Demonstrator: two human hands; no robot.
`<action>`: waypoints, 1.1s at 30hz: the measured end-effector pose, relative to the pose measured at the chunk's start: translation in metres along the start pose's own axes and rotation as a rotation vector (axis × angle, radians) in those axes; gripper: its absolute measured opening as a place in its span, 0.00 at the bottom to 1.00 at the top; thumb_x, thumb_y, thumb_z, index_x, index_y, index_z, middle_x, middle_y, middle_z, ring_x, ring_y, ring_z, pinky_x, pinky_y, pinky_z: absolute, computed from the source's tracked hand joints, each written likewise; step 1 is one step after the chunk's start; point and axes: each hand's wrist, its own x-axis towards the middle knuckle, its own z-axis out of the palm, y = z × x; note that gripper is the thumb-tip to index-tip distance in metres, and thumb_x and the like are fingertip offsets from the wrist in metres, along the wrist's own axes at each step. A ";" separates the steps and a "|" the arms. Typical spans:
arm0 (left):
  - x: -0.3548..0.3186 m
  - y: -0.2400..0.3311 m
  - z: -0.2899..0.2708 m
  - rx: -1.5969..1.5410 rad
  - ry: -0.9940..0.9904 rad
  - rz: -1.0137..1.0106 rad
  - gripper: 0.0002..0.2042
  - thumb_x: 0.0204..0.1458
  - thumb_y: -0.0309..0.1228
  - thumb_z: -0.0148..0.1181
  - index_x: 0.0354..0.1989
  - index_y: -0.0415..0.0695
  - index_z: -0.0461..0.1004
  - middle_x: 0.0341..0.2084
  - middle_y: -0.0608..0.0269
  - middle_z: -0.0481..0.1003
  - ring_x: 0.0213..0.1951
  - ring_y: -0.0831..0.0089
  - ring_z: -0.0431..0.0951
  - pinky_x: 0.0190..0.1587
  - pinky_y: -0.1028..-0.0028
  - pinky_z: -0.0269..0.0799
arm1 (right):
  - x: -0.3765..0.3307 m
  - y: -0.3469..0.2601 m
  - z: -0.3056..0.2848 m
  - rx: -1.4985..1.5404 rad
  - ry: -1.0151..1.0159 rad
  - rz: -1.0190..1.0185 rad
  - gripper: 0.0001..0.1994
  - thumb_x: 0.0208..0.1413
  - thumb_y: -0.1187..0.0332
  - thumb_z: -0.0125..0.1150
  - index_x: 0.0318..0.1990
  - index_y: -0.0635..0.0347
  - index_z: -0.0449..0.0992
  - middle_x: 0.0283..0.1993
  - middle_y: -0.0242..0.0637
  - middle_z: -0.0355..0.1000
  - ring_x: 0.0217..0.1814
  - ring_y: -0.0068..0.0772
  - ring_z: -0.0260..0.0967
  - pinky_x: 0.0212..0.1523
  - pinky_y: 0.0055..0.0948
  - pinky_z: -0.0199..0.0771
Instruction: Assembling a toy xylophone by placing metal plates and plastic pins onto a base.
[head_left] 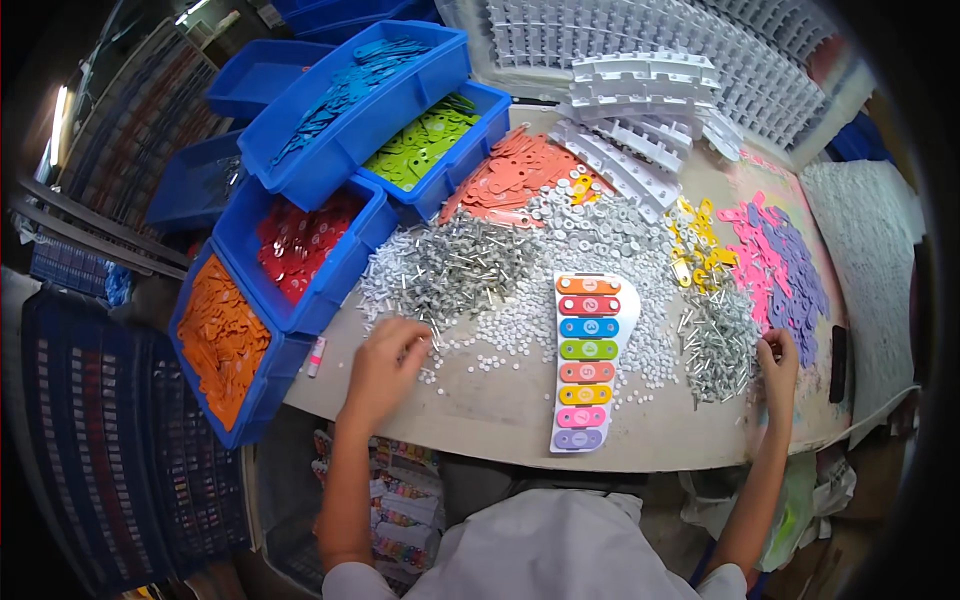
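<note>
A toy xylophone [586, 372] stands lengthwise on the table in front of me, its white base carrying a row of several coloured bars. To its left, my left hand [385, 365] is closed in a pinch at the near edge of a heap of small metal pins [470, 262]; whatever its fingertips hold is too small to make out. At the right edge of another pin heap [718, 345], my right hand [779, 362] has its fingers curled together. What lies between those fingers is hidden. Neither hand touches the xylophone.
White washers [600, 222] and small white beads [510, 330] spread around the xylophone. Coral [520, 175], yellow [700, 240], pink [755, 250] and purple bars [795, 275] lie in piles. Blue bins [345, 265] stand left; white plastic bases [645, 90] are stacked behind.
</note>
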 end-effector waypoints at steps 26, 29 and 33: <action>-0.018 0.028 0.068 -0.255 0.031 -0.090 0.06 0.57 0.24 0.65 0.41 0.37 0.81 0.27 0.66 0.79 0.29 0.78 0.76 0.31 0.75 0.69 | -0.020 -0.112 0.036 0.089 0.158 0.076 0.05 0.69 0.69 0.58 0.43 0.61 0.75 0.26 0.24 0.64 0.26 0.17 0.59 0.26 0.25 0.59; -0.002 0.045 0.070 -0.679 -0.025 -0.108 0.07 0.61 0.25 0.63 0.44 0.36 0.80 0.29 0.65 0.81 0.29 0.81 0.77 0.29 0.80 0.69 | -0.031 -0.156 0.079 0.549 -0.249 0.128 0.03 0.68 0.68 0.60 0.43 0.56 0.77 0.25 0.16 0.61 0.25 0.08 0.53 0.23 0.17 0.50; 0.023 0.061 0.078 -0.951 -0.269 -0.253 0.08 0.64 0.26 0.61 0.46 0.36 0.80 0.29 0.62 0.81 0.29 0.81 0.78 0.27 0.82 0.70 | -0.032 -0.183 0.133 0.691 -0.456 0.160 0.05 0.68 0.67 0.60 0.43 0.58 0.76 0.25 0.16 0.62 0.25 0.07 0.54 0.24 0.17 0.51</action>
